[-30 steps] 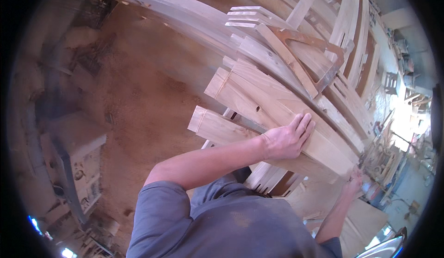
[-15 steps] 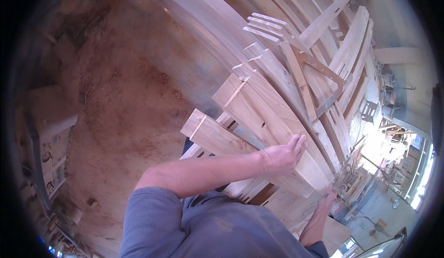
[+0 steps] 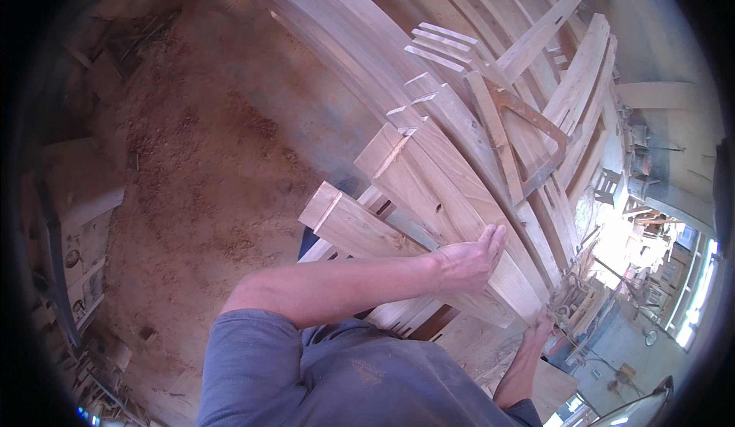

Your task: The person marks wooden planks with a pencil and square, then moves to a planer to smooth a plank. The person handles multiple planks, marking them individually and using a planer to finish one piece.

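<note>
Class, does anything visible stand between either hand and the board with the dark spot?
Nothing visible does. The left hand rests on the board; the right hand is at its lower-right end. The triangular wooden frame sits off to the upper right.

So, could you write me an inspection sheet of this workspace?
Surface: brown, dusty-looking floor.
Job's things: wide board with a small dark hole; narrower board beside it.
Clutter: triangular frame lying across timbers.
Left hand: on the wide board.
Right hand: at the boards' lower-right end; grip unclear.
Cables: cannot tell; the right side is too blurred.
Surroundings: bright window at right, box-like unit at left.
</note>
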Demonstrator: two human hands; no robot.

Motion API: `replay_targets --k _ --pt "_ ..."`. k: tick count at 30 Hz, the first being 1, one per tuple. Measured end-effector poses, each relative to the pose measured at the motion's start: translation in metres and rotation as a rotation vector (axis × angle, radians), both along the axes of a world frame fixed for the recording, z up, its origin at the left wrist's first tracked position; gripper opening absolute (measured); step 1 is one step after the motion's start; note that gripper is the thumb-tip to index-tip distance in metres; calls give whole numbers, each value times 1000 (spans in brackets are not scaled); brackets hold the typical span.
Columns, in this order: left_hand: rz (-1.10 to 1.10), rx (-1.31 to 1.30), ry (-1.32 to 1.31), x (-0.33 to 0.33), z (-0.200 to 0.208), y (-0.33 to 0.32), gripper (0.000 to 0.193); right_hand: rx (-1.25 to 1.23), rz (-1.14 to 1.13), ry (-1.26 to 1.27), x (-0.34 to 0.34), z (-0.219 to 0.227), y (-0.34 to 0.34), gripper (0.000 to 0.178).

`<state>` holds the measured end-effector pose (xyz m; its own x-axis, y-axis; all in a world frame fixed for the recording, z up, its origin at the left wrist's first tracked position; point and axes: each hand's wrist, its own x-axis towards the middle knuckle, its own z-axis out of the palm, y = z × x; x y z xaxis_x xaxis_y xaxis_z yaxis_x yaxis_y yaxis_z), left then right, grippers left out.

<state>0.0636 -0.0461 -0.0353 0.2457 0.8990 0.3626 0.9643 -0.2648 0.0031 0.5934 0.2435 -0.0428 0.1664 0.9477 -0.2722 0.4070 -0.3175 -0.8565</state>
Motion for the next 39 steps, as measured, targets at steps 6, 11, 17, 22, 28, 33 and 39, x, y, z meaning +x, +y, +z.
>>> replay_targets --k 6,11,17,22,28,33,39 --pt "3 -12 4 1 -2 1 58 20 -29 22 -22 -3 -6 24" --pt "-14 -8 19 0 0 1 58 -8 85 -82 17 -2 9 22" --pt "-7 -14 19 0 0 1 59 -10 49 4 -5 -6 -3 24" --pt "-12 3 -28 -1 -3 2 62 27 20 -62 31 -15 8 22" --pt "-12 8 -34 -1 -4 0 62 96 71 -123 7 -12 8 17" --pt "-5 51 -107 -1 -6 1 55 188 54 -153 35 -27 7 33" --pt "-22 -26 -61 2 -10 6 50 124 55 1 -46 -9 -37 26"
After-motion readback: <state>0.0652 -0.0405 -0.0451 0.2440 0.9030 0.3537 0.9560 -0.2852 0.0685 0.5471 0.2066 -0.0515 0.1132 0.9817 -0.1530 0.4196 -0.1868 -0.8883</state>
